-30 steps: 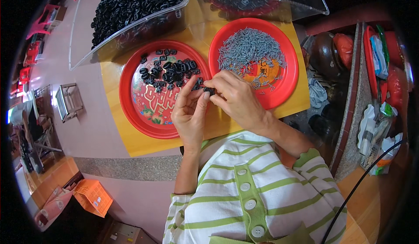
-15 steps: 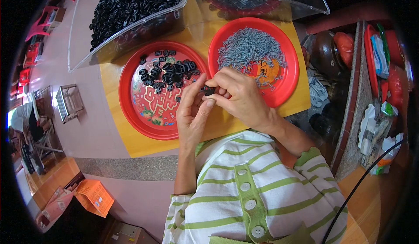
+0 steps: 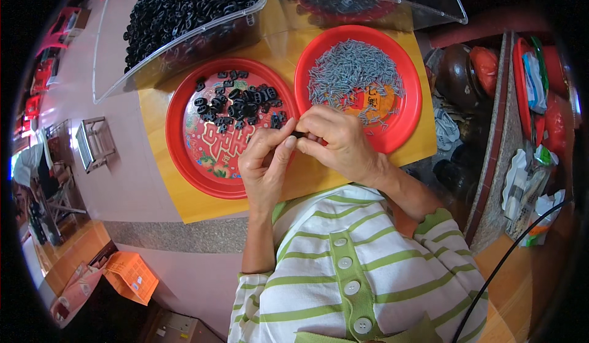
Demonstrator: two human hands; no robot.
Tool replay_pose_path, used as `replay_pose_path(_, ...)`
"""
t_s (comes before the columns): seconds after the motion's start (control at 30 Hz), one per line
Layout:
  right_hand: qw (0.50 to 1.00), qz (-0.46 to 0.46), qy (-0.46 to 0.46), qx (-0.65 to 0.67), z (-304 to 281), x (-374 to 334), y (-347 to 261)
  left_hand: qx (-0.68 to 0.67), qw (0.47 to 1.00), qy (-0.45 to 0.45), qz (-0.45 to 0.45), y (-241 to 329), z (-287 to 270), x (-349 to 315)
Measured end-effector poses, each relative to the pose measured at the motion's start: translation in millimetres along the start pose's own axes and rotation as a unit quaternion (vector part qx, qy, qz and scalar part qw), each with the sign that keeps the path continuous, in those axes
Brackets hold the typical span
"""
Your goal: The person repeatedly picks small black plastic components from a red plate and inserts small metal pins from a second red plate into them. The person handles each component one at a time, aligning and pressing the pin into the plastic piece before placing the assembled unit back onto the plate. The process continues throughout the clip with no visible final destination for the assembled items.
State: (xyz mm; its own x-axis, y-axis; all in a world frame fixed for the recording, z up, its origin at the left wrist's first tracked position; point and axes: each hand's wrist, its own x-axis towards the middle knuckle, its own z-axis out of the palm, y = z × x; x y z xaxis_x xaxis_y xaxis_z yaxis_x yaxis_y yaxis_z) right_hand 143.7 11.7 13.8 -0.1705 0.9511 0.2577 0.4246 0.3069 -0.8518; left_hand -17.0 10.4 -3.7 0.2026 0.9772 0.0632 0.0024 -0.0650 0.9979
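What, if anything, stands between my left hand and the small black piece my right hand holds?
Nothing visible: your left hand is close by the small black piece pinched in your right hand; whether it touches is unclear.

A slatted stool (image 3: 87, 146) stands on pinkish floor (image 3: 144, 186); pink furniture (image 3: 55, 41) beyond.
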Motion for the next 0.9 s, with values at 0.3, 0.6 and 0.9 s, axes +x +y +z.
replay_pose_path(0.3, 0.995, 0.077, -0.011, 0.063, -5, 4, -5, -0.180, 0.979, 0.045, -0.088, -1, 6, -1)
replay_pose_path(0.6, 0.995, 0.071, -0.030, 0.061, -6, 3, -8, -0.073, 0.994, 0.065, -0.043, -6, 0, -5)
replay_pose_path(0.9, 1.000, -0.013, -0.008, -0.011, -8, 0, -5, -0.169, 0.982, 0.025, -0.079, -6, -4, -9)
